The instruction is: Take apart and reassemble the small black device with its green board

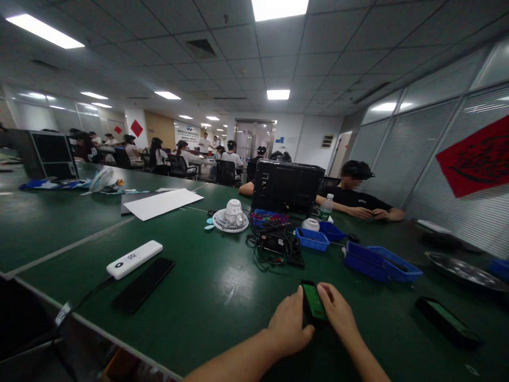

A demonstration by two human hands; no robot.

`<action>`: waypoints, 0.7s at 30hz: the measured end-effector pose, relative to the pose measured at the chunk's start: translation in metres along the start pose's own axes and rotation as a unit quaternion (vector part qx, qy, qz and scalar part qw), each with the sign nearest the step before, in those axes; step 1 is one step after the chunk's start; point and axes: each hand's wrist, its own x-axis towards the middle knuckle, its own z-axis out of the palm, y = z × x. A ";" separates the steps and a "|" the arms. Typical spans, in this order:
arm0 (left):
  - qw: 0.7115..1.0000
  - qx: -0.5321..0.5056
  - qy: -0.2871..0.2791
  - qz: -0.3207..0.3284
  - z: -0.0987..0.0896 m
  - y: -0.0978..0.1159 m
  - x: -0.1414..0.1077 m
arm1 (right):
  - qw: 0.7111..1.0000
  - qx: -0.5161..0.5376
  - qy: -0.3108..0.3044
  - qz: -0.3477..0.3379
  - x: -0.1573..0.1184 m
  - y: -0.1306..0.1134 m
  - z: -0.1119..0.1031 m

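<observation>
"Start with the grip: what is it doing?"

"The left grip [289,324] is closed on the left side of a small black rectangular device [315,301] with a green face, its thumb near the lower end. The right grip [337,310] has its fingers narrowed on the opposite edge."

"So where is the device?"

"Between both hands, at the near side of the dark green bench [207,313], green face up and tilted a little. I can't tell whether its underside touches the surface."

"Anything near it?"

"To the right lies a larger black oblong device [449,322], also with a greenish face. Beyond the hands are a tangle of black cables [274,243] and a blue plastic bin [312,240], in front of a black metal computer case [287,184]."

"And on the left?"

"A white rounded handset-like unit [135,259] with a dark cable, just beside a flat black glossy slab [143,286]."
</observation>
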 end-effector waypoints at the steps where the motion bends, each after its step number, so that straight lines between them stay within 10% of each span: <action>1: 1.000 -0.002 -0.006 0.006 0.000 -0.001 0.000 | 1.000 -0.001 0.005 -0.004 -0.001 -0.002 0.001; 21: 0.998 0.041 -0.032 0.042 -0.012 0.000 0.003 | 0.964 -0.254 0.004 0.075 -0.010 -0.012 -0.019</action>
